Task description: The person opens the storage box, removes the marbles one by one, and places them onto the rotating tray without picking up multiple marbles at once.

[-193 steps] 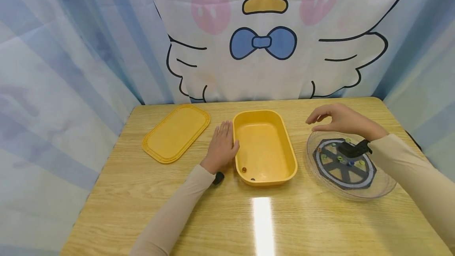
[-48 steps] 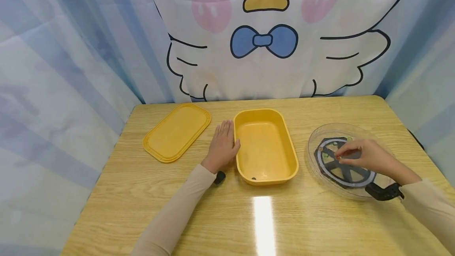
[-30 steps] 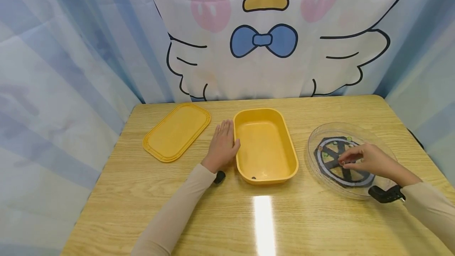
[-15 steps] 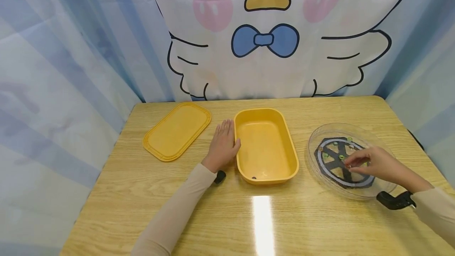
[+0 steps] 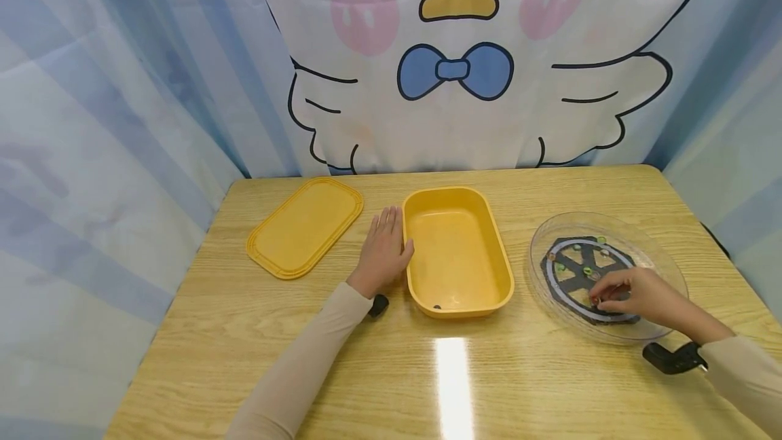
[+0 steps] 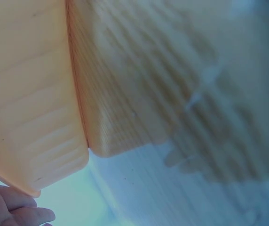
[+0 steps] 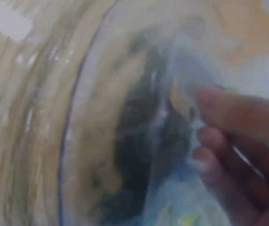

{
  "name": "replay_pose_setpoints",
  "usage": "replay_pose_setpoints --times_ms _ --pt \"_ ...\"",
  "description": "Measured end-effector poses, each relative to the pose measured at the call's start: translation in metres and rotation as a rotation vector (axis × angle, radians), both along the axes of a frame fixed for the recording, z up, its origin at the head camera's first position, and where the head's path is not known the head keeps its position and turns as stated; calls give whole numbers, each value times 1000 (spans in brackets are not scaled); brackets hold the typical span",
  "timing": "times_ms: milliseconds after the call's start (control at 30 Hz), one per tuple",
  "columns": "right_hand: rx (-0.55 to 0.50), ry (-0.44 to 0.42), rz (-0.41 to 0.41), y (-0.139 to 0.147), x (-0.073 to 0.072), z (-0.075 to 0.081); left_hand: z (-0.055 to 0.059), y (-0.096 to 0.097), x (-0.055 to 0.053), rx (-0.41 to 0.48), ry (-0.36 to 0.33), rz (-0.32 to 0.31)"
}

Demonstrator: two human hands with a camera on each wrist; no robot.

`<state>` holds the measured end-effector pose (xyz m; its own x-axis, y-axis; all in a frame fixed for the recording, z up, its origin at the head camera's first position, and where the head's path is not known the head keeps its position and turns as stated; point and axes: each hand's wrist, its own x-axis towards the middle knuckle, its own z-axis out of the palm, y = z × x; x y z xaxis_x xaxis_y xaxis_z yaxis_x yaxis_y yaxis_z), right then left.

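My left hand (image 5: 381,253) lies flat on the table, straight fingers along the left side of a yellow plastic box (image 5: 452,243). One small dark marble (image 5: 436,307) sits at the box's near end. Over a round clear dish (image 5: 677,273) on the right, my right hand (image 5: 638,297) pinches a small reddish-brown marble (image 5: 595,301) between thumb and fingertips, low above the dish's near part. Several small green and brown marbles, such as a green one (image 5: 588,271), are spread over a dark wheel-like pattern (image 5: 574,284) in the dish. The right wrist view is blurred.
A yellow lid (image 5: 304,228) lies at the table's back left. The wooden table (image 5: 379,386) ends at a cartoon-printed curtain (image 5: 452,134) behind. Black wrist cameras (image 5: 672,358) hang under both wrists.
Since the first frame, the brown marble has left the box and is in my right hand. That hand has just moved toward the dish's near side. The left hand has stayed put.
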<state>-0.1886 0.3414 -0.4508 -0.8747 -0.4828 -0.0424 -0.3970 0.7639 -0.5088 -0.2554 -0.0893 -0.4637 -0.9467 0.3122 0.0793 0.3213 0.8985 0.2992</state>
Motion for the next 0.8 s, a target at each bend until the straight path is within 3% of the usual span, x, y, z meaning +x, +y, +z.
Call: replay_pose_setpoints --times_ms 233,600,800 --pt "-15 102 6 1 0 -5 0 0 0 1 -7 3" --pt "0 86 13 1 0 -4 0 0 1 9 3 -1" --pt "2 141 43 3 0 3 0 0 1 13 3 0"
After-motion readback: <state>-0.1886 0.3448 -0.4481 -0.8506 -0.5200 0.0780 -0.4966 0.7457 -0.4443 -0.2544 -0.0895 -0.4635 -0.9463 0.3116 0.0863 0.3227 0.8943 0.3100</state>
